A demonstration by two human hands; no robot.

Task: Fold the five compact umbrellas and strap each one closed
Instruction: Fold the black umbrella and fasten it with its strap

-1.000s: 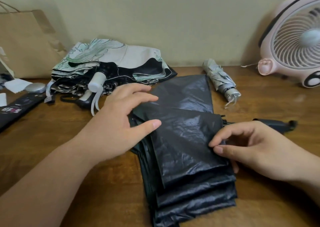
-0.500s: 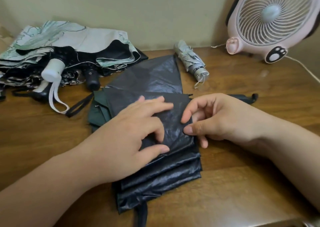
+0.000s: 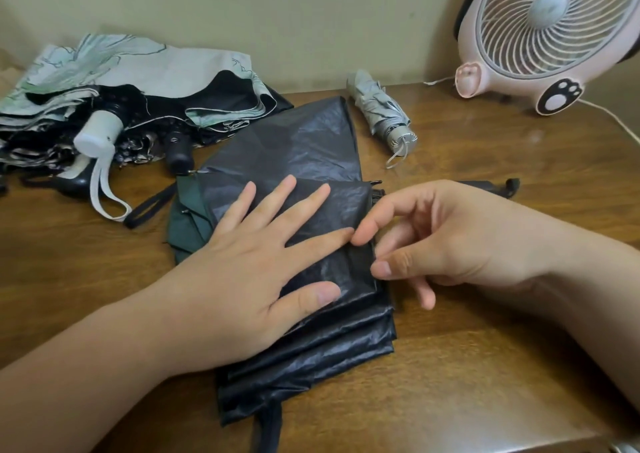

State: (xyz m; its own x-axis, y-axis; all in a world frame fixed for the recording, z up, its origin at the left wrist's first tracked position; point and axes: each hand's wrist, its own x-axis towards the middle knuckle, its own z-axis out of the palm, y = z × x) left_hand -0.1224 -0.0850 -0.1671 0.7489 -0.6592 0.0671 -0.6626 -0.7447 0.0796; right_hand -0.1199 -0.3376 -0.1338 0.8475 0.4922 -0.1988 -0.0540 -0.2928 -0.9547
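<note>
A black compact umbrella [image 3: 304, 148] lies flat on the wooden table [image 3: 502, 366], its canopy folded into layered pleats with dark green fabric showing at the left edge. My left hand [image 3: 256, 272] presses flat on the top pleat, fingers spread. My right hand [image 3: 450, 238] pinches the pleat's right edge with curled thumb and fingers, its index tip meeting my left index. The umbrella's black handle [image 3: 485, 186] pokes out behind my right hand. A silver umbrella [image 3: 381, 113] lies rolled up and closed at the back.
A heap of unfolded umbrellas [image 3: 138, 72], floral and black, with a white handle [image 3: 98, 134] and a black handle [image 3: 178, 151], fills the back left. A pink desk fan [image 3: 547, 37] stands at the back right, its cable [image 3: 616, 123] trailing right. A wall runs behind.
My left hand has slid onto the top pleat and opened from bent fingers to a flat spread. My right hand has stayed at the pleat's right edge. The view has swung right.
</note>
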